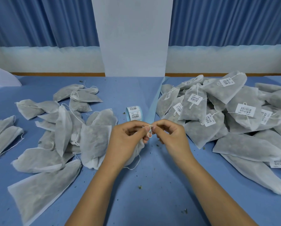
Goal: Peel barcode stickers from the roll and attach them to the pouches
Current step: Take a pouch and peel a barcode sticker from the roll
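Observation:
A roll of barcode stickers stands on the blue table just beyond my hands. My left hand and my right hand meet at the table's middle. Both pinch the white drawstring of a grey mesh pouch that lies mostly hidden under my left hand. Several unlabelled pouches lie in a heap on the left. A bigger pile of pouches bearing white barcode labels fills the right side.
A white pillar rises behind the table's far edge, between blue curtains. Small dark crumbs dot the cloth near my forearms. A blue strip of backing paper runs from the roll's right side toward the pillar.

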`<action>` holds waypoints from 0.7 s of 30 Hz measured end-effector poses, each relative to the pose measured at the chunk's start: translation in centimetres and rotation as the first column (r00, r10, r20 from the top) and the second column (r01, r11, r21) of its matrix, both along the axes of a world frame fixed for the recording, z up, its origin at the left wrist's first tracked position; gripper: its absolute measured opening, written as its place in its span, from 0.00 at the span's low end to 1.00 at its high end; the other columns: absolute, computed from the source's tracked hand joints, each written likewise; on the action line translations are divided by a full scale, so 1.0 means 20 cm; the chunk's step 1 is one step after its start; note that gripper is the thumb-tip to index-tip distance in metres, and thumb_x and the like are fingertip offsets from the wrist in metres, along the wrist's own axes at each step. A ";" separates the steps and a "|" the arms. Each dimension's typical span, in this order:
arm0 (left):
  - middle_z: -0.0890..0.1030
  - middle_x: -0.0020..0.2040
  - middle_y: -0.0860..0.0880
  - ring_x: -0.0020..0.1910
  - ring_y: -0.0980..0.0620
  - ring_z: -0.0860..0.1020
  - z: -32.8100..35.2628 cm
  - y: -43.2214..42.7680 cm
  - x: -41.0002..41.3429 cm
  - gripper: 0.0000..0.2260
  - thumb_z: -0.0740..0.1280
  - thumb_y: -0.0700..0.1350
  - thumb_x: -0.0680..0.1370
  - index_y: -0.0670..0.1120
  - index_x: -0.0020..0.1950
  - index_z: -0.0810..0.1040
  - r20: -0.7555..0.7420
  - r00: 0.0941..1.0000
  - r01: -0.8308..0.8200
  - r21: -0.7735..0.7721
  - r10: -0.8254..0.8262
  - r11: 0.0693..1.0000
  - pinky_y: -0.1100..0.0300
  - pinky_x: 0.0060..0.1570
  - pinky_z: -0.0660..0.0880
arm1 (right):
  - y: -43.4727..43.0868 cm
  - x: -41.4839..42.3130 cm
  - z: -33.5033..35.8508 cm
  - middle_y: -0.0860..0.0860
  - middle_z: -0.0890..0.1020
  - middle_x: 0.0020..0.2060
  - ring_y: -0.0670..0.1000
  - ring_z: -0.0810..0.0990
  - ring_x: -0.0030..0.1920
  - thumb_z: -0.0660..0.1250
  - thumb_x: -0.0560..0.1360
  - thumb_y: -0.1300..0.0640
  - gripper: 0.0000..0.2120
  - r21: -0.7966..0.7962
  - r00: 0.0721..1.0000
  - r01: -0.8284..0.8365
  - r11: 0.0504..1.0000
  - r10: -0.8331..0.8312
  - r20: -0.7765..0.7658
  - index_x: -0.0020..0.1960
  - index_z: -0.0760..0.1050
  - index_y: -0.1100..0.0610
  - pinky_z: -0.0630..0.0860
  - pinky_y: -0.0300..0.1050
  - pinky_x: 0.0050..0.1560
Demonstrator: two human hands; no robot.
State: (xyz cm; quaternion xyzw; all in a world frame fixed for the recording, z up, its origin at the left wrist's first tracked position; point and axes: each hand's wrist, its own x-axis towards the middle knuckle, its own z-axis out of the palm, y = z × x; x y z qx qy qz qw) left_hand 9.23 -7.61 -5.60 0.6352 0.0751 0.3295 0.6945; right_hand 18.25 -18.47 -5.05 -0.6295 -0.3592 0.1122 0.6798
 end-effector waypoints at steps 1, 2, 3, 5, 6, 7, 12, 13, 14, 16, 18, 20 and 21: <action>0.80 0.32 0.46 0.33 0.50 0.76 0.00 0.00 0.00 0.03 0.71 0.40 0.71 0.44 0.41 0.85 -0.004 1.000 0.001 -0.009 -0.001 1.000 0.62 0.36 0.73 | 0.00 0.00 0.00 0.41 0.80 0.29 0.39 0.75 0.30 0.67 0.73 0.65 0.09 -0.003 1.000 -0.020 1.000 0.020 0.010 0.38 0.80 0.54 0.68 0.28 0.34; 0.81 0.32 0.45 0.33 0.50 0.76 0.00 0.00 0.00 0.03 0.71 0.40 0.71 0.44 0.41 0.85 -0.010 1.000 -0.008 -0.009 0.008 1.000 0.62 0.36 0.73 | 0.00 -0.01 0.00 0.42 0.80 0.29 0.39 0.74 0.30 0.67 0.73 0.65 0.09 -0.005 0.999 -0.041 0.999 0.041 0.007 0.38 0.80 0.54 0.68 0.28 0.34; 0.81 0.33 0.45 0.33 0.50 0.76 -0.01 0.00 0.00 0.03 0.71 0.41 0.71 0.44 0.41 0.85 -0.017 1.000 -0.023 0.006 0.023 1.000 0.62 0.36 0.73 | 0.00 -0.01 0.00 0.42 0.80 0.29 0.39 0.74 0.30 0.67 0.73 0.66 0.10 -0.007 0.998 -0.061 0.998 0.061 -0.003 0.37 0.80 0.54 0.68 0.29 0.33; 0.83 0.34 0.46 0.33 0.50 0.76 -0.01 0.02 0.00 0.04 0.71 0.42 0.71 0.46 0.41 0.86 -0.039 0.997 -0.061 0.092 0.065 0.994 0.61 0.35 0.73 | 0.00 0.00 -0.01 0.44 0.80 0.29 0.41 0.73 0.30 0.67 0.73 0.66 0.11 -0.014 0.995 -0.097 0.995 0.097 -0.024 0.36 0.80 0.53 0.68 0.31 0.32; 0.83 0.34 0.47 0.33 0.49 0.76 -0.02 0.02 0.00 0.04 0.71 0.43 0.71 0.48 0.41 0.86 -0.048 0.995 -0.079 0.145 0.087 0.986 0.60 0.36 0.74 | 0.00 0.00 -0.01 0.45 0.80 0.29 0.41 0.73 0.30 0.67 0.73 0.66 0.12 -0.018 0.994 -0.107 0.994 0.106 -0.028 0.35 0.80 0.53 0.68 0.32 0.31; 0.84 0.35 0.46 0.33 0.48 0.77 -0.02 0.03 0.00 0.04 0.72 0.44 0.71 0.50 0.41 0.86 -0.053 0.993 -0.095 0.183 0.107 0.979 0.58 0.36 0.74 | 0.00 0.01 -0.01 0.45 0.80 0.29 0.41 0.73 0.30 0.67 0.72 0.66 0.13 -0.024 0.993 -0.111 0.993 0.111 -0.030 0.34 0.80 0.52 0.68 0.32 0.31; 0.85 0.37 0.47 0.35 0.44 0.81 -0.02 0.04 0.00 0.03 0.73 0.48 0.69 0.54 0.41 0.86 -0.067 0.991 -0.091 0.269 0.112 0.959 0.54 0.39 0.77 | -0.01 0.04 -0.01 0.45 0.79 0.28 0.42 0.71 0.28 0.70 0.72 0.63 0.08 -0.104 0.988 -0.142 0.984 0.135 -0.071 0.35 0.81 0.55 0.67 0.31 0.30; 0.85 0.37 0.49 0.36 0.46 0.82 -0.02 0.04 0.00 0.03 0.73 0.47 0.70 0.54 0.41 0.86 -0.073 0.990 -0.094 0.322 0.124 0.942 0.56 0.39 0.78 | -0.02 0.04 -0.01 0.45 0.80 0.28 0.42 0.71 0.28 0.71 0.72 0.62 0.07 -0.127 0.988 -0.143 0.982 0.135 -0.069 0.36 0.81 0.54 0.67 0.31 0.30; 0.85 0.36 0.51 0.35 0.49 0.82 -0.02 0.04 0.00 0.03 0.73 0.47 0.71 0.55 0.41 0.86 -0.078 0.986 -0.105 0.383 0.145 0.918 0.60 0.39 0.78 | -0.02 0.04 -0.01 0.45 0.80 0.28 0.41 0.71 0.28 0.71 0.72 0.61 0.07 -0.145 0.990 -0.139 0.980 0.131 -0.060 0.36 0.81 0.54 0.67 0.31 0.30; 0.83 0.34 0.54 0.33 0.56 0.81 -0.02 0.04 -0.01 0.02 0.71 0.49 0.71 0.54 0.39 0.84 -0.084 0.979 -0.132 0.435 0.186 0.891 0.67 0.35 0.76 | -0.02 0.05 -0.01 0.44 0.81 0.30 0.41 0.73 0.30 0.71 0.71 0.61 0.07 -0.168 0.994 -0.105 0.980 0.101 -0.029 0.36 0.82 0.52 0.68 0.31 0.32; 0.82 0.33 0.54 0.31 0.57 0.79 -0.02 0.04 0.00 0.05 0.71 0.46 0.73 0.53 0.37 0.82 -0.096 0.975 -0.147 0.409 0.202 0.901 0.68 0.34 0.75 | -0.02 0.05 -0.01 0.44 0.82 0.33 0.41 0.74 0.33 0.72 0.70 0.60 0.05 -0.161 0.999 -0.042 0.986 0.042 -0.001 0.38 0.81 0.52 0.69 0.31 0.33; 0.82 0.33 0.53 0.32 0.57 0.79 -0.03 0.03 0.01 0.07 0.71 0.43 0.75 0.52 0.37 0.81 -0.114 0.971 -0.158 0.368 0.212 0.917 0.65 0.36 0.75 | -0.02 0.04 -0.01 0.47 0.82 0.34 0.42 0.74 0.33 0.73 0.70 0.59 0.04 -0.112 1.000 -0.011 0.994 0.009 -0.017 0.37 0.80 0.53 0.69 0.31 0.31; 0.82 0.34 0.53 0.33 0.56 0.79 -0.03 0.03 0.01 0.07 0.71 0.42 0.75 0.52 0.38 0.81 -0.120 0.971 -0.156 0.338 0.207 0.928 0.63 0.37 0.75 | -0.02 0.04 -0.01 0.48 0.82 0.35 0.44 0.74 0.33 0.72 0.70 0.59 0.04 -0.089 1.000 -0.007 0.996 0.005 -0.022 0.37 0.80 0.54 0.70 0.31 0.31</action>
